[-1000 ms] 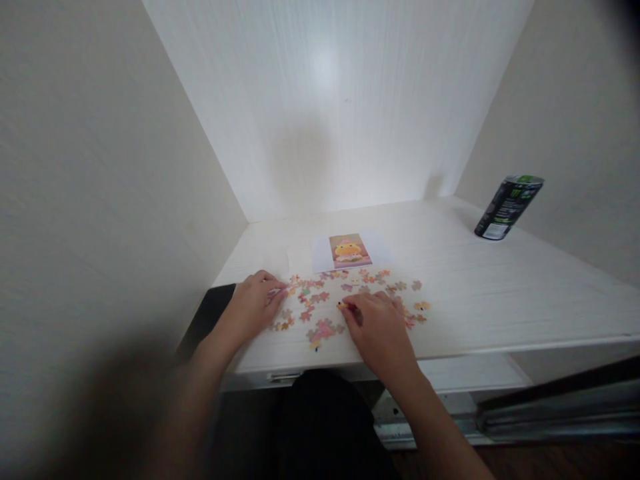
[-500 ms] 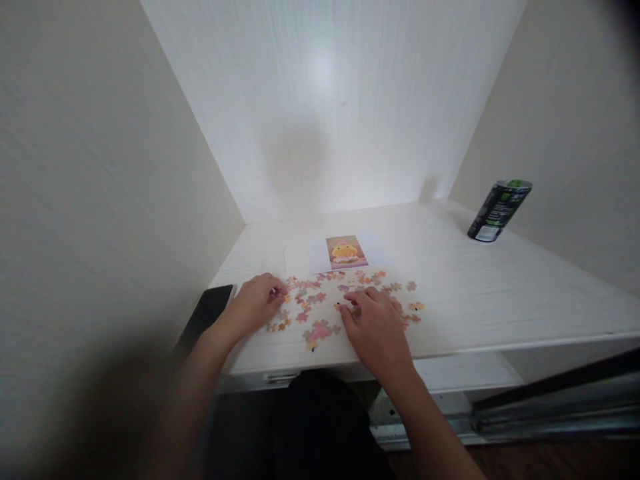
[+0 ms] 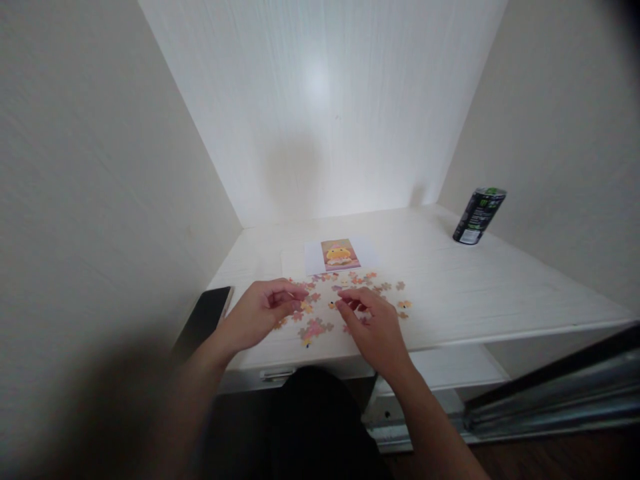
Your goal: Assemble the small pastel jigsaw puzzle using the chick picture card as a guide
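Several small pink and orange puzzle pieces [image 3: 385, 287] lie scattered on a white desk [image 3: 475, 287]. My left hand [image 3: 257, 315] is raised a little over the left of the scatter, fingertips pinched on a small piece. My right hand [image 3: 371, 327] hovers over the middle of the scatter, thumb and forefinger pinching a small yellow piece [image 3: 332, 305]. The two hands' fingertips are close together. A reference picture [image 3: 339, 255] of a yellow figure on pink lies on white paper just behind the pieces.
A black and green drink can [image 3: 479, 215] stands at the desk's back right by the wall. A dark phone [image 3: 205, 319] lies at the desk's left edge. Walls close in on the left, back and right. A metal rail [image 3: 550, 400] runs below right.
Both hands have lifted off the desk and moved toward each other, each pinching a piece. The view has shifted slightly right.
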The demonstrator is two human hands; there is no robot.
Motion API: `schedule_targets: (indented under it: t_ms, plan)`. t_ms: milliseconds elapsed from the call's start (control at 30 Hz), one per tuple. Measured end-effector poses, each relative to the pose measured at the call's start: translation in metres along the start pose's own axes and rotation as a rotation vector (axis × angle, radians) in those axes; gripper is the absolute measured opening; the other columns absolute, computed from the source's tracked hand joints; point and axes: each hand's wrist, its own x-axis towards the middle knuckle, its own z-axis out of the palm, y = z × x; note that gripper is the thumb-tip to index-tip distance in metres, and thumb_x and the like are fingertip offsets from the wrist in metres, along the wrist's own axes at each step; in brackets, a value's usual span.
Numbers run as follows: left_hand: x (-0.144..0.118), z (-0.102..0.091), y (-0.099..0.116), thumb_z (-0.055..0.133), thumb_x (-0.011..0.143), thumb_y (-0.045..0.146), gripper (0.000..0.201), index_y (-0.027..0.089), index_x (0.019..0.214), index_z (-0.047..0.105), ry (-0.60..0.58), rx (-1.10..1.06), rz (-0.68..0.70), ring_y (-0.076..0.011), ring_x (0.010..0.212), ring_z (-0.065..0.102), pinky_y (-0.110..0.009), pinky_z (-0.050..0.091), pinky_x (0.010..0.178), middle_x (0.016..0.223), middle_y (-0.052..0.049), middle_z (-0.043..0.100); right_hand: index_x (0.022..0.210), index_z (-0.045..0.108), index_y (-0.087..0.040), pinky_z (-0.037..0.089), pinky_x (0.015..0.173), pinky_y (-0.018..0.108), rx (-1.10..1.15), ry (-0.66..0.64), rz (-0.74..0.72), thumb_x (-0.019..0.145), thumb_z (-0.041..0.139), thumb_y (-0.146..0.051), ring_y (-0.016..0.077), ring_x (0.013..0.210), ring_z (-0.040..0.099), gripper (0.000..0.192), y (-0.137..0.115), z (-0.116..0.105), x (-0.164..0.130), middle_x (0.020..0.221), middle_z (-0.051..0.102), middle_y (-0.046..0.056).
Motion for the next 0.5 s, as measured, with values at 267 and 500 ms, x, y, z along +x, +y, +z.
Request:
schedule_targets:
  t_ms: [267,500]
  plan:
    - [-0.006,0.021,0.009,0.073,0.077,0.025,0.021,0.015,0.095,0.071,-0.012,-0.102,0.002,-0.0179,0.085,0.067,-0.033,0.055,0.080,0.092,-0.007,0.073,0.100,0.072,-0.020,0.051,0.066,0.028,0.234,-0.165,0.123,0.086,0.063,-0.032,0.0147,0.068,0.064,0.021,-0.012,0.008,-0.015,0.078,0.072,0.003]
    - [-0.009,0.023,0.008,0.070,0.079,0.023,0.022,0.015,0.100,0.069,0.016,-0.075,0.055,-0.0181,0.087,0.068,-0.032,0.055,0.080,0.095,-0.007,0.072,0.093,0.068,-0.018,0.053,0.063,0.029,0.480,-0.231,0.259,0.081,0.068,-0.033,0.0148,0.066,0.065,0.019,-0.014,0.007,-0.014,0.077,0.071,0.003]
